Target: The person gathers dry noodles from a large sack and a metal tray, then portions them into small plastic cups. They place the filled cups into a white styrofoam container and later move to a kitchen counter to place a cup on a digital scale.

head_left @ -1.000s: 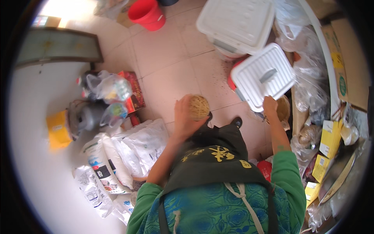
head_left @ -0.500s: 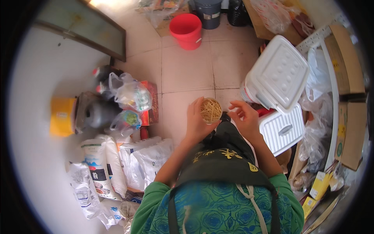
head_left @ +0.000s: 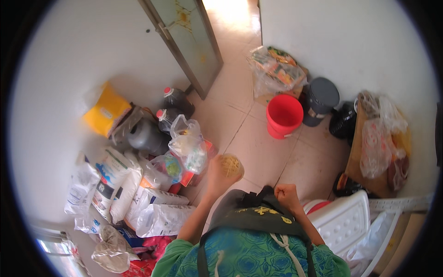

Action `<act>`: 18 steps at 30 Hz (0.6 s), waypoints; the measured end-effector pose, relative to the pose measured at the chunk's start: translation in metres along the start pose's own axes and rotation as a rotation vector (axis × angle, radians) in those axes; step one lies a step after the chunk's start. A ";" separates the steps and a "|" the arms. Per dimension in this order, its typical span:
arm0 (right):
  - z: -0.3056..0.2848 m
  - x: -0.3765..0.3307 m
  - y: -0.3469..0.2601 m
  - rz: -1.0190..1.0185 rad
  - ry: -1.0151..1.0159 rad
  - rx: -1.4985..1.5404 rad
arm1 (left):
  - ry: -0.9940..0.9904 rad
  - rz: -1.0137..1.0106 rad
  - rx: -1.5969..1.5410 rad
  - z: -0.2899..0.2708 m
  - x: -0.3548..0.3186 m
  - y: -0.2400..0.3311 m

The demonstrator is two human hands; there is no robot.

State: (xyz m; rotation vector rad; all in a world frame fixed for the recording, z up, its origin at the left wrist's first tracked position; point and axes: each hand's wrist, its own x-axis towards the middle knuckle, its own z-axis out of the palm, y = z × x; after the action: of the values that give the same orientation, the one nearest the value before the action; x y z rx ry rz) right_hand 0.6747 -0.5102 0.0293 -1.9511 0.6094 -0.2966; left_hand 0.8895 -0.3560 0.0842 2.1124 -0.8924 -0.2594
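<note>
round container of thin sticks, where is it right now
In the head view, the round container is near the middle, in the left hand, just right of the clear plastic bag and lower left of the red bucket.

Left grip [head_left: 216, 179] cupped, right grip [head_left: 287, 196] curled

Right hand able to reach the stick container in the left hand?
Likely yes: the right hand is nearby, and nothing visible stands between it and the stick container in the left hand.
</note>
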 end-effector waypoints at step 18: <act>0.105 0.487 -0.071 -0.335 -0.670 0.294 | 0.027 -0.362 -0.248 -0.025 0.326 -0.123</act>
State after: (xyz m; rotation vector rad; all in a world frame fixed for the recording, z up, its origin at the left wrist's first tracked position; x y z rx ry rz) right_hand 1.1529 -0.6661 0.0170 -1.7141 -0.1904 0.0703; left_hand 1.2014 -0.5087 0.0454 2.0251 -0.4307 -0.5003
